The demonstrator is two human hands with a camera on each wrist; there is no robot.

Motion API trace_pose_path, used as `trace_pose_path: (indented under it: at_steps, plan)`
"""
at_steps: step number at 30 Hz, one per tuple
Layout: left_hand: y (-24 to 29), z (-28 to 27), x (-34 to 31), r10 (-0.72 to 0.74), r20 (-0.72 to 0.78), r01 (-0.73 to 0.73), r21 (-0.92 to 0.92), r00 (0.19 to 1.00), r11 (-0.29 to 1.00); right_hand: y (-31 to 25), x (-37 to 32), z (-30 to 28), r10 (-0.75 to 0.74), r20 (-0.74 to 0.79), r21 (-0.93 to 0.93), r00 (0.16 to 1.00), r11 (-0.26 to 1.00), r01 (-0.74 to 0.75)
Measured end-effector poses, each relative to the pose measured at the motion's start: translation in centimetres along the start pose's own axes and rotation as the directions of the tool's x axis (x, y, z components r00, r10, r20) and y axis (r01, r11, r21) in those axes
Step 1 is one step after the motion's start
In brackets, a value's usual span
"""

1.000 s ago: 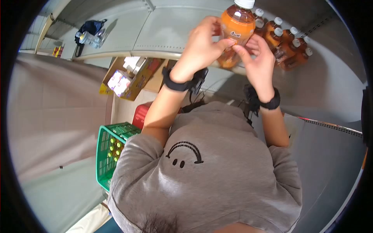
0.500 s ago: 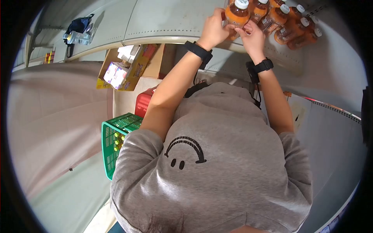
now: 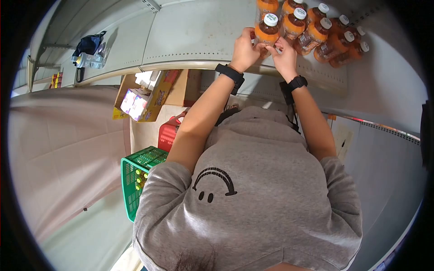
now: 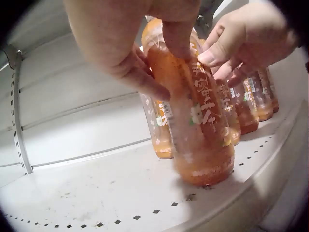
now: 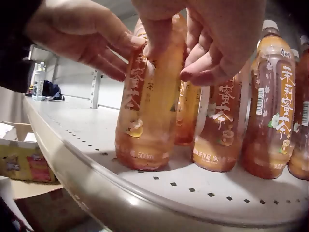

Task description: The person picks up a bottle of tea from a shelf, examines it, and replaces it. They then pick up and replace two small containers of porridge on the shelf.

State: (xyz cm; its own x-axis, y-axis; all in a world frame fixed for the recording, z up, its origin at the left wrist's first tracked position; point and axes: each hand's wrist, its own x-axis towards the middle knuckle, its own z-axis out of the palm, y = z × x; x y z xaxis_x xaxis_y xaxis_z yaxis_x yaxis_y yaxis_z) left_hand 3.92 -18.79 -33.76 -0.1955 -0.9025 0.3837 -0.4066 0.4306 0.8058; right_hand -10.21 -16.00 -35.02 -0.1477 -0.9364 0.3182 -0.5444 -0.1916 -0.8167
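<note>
An orange tea bottle (image 3: 266,32) with a white cap stands upright at the shelf's front edge. My left hand (image 3: 244,53) grips its left side, thumb and fingers around the upper body, as the left wrist view shows with the bottle (image 4: 193,121) under that hand (image 4: 130,38). From the other side my right hand (image 3: 285,58) holds it between thumb and fingers; in the right wrist view this hand (image 5: 207,34) covers the bottle's top. The label (image 5: 137,92) faces outward. Similar bottles (image 3: 314,36) stand in rows behind and to the right.
The grey shelf (image 3: 194,31) stretches left, with a clear bottle (image 3: 90,60) and a dark cloth item at its far end. Below are an open carton (image 3: 156,97), a red basket (image 3: 168,134) and a green crate (image 3: 131,189) holding bottles with yellow-green caps.
Both hands have lowered the bottle from above the shelf onto its front edge, beside the others. The head view has shifted, bringing more of the bottle rows into sight.
</note>
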Motion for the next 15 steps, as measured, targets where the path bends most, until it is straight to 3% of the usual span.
trace_pose_path:
  at_steps: [8, 15]
  plan:
    - [-0.4, 0.5, 1.7, -0.047, 0.007, 0.048, -0.040, 0.999, 0.998, 0.3, 1.7, 0.5, 0.017, -0.019, -0.063, 1.000, 0.998, -0.018]
    - [-1.7, 1.0, 2.7, 0.019, -0.002, -0.019, -0.008, 1.000, 1.000, 0.1, 2.3, 1.1, 0.030, -0.063, -0.211, 0.998, 0.977, -0.043]
